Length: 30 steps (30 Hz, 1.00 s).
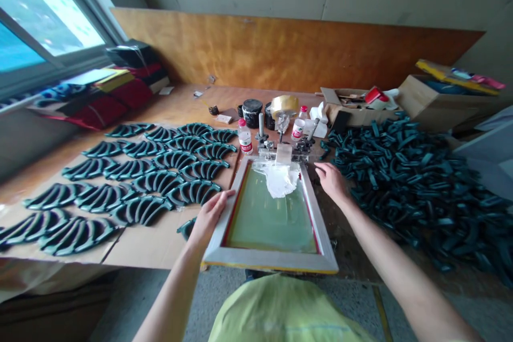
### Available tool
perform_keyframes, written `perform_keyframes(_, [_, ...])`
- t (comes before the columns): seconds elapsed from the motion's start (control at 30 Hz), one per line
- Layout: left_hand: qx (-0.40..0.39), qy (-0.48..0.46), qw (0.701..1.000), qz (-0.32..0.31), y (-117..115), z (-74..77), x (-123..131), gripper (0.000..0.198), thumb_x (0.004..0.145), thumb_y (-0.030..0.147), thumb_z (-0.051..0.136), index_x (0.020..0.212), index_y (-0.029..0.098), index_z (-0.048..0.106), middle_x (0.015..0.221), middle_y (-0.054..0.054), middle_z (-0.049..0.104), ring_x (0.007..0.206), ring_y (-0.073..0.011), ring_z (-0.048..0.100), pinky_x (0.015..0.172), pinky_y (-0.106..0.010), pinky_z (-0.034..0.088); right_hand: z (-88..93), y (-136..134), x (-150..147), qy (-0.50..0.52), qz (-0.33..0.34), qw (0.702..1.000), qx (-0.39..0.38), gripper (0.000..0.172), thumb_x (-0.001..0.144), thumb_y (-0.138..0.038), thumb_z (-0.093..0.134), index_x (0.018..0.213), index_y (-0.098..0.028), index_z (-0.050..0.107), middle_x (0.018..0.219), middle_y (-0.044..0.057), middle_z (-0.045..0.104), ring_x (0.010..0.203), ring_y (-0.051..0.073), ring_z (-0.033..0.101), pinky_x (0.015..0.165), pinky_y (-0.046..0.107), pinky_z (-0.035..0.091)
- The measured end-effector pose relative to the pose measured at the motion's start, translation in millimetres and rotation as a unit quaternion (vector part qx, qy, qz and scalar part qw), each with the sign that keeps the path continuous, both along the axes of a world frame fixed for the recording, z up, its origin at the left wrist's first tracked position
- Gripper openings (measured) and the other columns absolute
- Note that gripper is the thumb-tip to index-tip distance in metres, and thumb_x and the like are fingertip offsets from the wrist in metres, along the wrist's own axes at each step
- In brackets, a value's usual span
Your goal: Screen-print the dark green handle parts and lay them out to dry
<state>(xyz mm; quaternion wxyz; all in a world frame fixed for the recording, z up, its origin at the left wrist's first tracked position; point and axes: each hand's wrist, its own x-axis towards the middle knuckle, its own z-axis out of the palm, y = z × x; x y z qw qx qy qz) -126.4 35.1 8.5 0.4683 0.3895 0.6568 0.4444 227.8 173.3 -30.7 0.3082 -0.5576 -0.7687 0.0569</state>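
A screen-printing frame [316,259] with a metal border and green mesh lies in front of me, hinged to a clamp [282,148] at its far end. White ink [279,179] is pooled on the mesh near the clamp. My left hand [209,216] grips the frame's left edge, fingers curled over the border. My right hand [331,180] rests by the frame's right edge near the far corner, fingers bent down, holding nothing I can see. A dark curved part [186,227] pokes out just left of the frame under my left hand.
Rows of dark teal curved parts [132,187] lie on cardboard to the left. A big heap of the same parts [420,187] fills the right. Two water bottles [245,138], ink pots [252,112], a tape roll [284,105] and cardboard boxes [360,109] stand behind the frame.
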Motion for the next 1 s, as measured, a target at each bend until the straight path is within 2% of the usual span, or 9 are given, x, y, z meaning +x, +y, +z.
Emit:
perform_keyframes(0.13, [-0.038,-0.049,0.998,0.006,-14.7,-52.0,7.2,0.092,0.069,0.064,0.069,0.146,0.02,0.045,0.086,-0.002,0.071,0.076,-0.0193,0.066,0.067,-0.027,0.051,21.6,29.7,-43.1,-0.038,0.069,0.996,0.038,0.046,0.081,-0.019,0.068,0.126,-0.017,0.06,0.127,0.012,0.059,0.119,0.025,0.055,0.102,0.039,0.045])
perform_keyframes(0.2, [-0.042,-0.038,0.998,0.009,-14.5,-68.7,9.6,0.091,0.071,0.063,0.068,0.148,0.021,0.041,0.081,0.0,0.069,0.071,-0.0181,0.064,0.064,-0.026,0.05,22.5,36.0,-71.5,-0.097,0.1,0.99,-0.008,0.043,0.078,-0.017,0.072,0.119,-0.017,0.061,0.119,0.011,0.062,0.113,0.026,0.057,0.096,0.037,0.047])
perform_keyframes(0.27, [-0.047,-0.026,0.999,0.002,-13.3,-76.6,10.0,0.088,0.073,0.063,0.066,0.147,0.02,0.043,0.078,0.0,0.067,0.069,-0.018,0.063,0.061,-0.026,0.049,17.3,34.4,-90.5,-0.153,0.111,0.979,-0.075,0.027,0.078,-0.015,0.07,0.105,-0.016,0.065,0.101,0.01,0.067,0.098,0.024,0.061,0.086,0.034,0.049])
perform_keyframes(0.37, [-0.054,-0.024,0.998,0.001,-12.7,-76.6,9.3,0.085,0.073,0.063,0.066,0.143,0.018,0.048,0.08,-0.002,0.069,0.071,-0.019,0.065,0.062,-0.026,0.049,5.1,16.1,-94.1,-0.19,0.129,0.966,-0.117,0.009,0.081,-0.011,0.064,0.089,-0.016,0.066,0.088,0.009,0.068,0.088,0.022,0.061,0.079,0.031,0.046])
perform_keyframes(0.5, [-0.054,-0.067,0.996,0.004,-13.5,-73.2,10.2,0.088,0.071,0.064,0.068,0.142,0.016,0.049,0.088,-0.005,0.073,0.078,-0.0217,0.068,0.068,-0.028,0.053,0.4,-18.5,-67.8,-0.181,0.24,0.95,-0.084,0.024,0.08,-0.001,0.052,0.087,-0.018,0.068,0.087,0.007,0.068,0.09,0.02,0.059,0.077,0.029,0.044])
perform_keyframes(0.6, [-0.055,-0.063,0.996,0.007,-13.5,-76.4,10.1,0.088,0.07,0.064,0.068,0.141,0.014,0.05,0.091,-0.007,0.074,0.082,-0.0228,0.069,0.071,-0.029,0.053,9.6,-24.4,-50.4,-0.174,0.319,0.928,-0.08,0.03,0.076,0.002,0.052,0.086,-0.02,0.069,0.084,0.004,0.068,0.086,0.018,0.06,0.075,0.027,0.044])
perform_keyframes(0.73, [-0.051,-0.042,0.998,0.006,-12.5,-81.9,8.5,0.084,0.072,0.063,0.067,0.139,0.015,0.052,0.094,-0.007,0.075,0.084,-0.0225,0.069,0.07,-0.028,0.053,14.8,-11.1,-55.3,-0.178,0.281,0.939,-0.083,0.017,0.076,-0.007,0.061,0.079,-0.022,0.069,0.079,0.001,0.067,0.079,0.018,0.059,0.069,0.027,0.043])
perform_keyframes(0.83, [-0.043,-0.054,0.998,0.009,-12.7,-80.2,8.8,0.083,0.072,0.063,0.067,0.139,0.016,0.052,0.097,-0.007,0.075,0.084,-0.0218,0.069,0.071,-0.028,0.054,0.4,-17.8,-65.4,-0.161,0.228,0.96,-0.021,0.021,0.08,-0.005,0.056,0.086,-0.019,0.07,0.086,0.005,0.069,0.086,0.021,0.059,0.074,0.03,0.046])
perform_keyframes(1.0, [-0.05,-0.053,0.997,0.019,-14.8,-73.2,10.4,0.085,0.071,0.063,0.068,0.14,0.018,0.051,0.095,-0.007,0.075,0.079,-0.0219,0.069,0.067,-0.028,0.054,-13.0,-43.4,-56.9,-0.128,0.285,0.95,0.008,0.03,0.083,-0.003,0.052,0.098,-0.02,0.071,0.094,0.006,0.071,0.091,0.02,0.059,0.08,0.032,0.049])
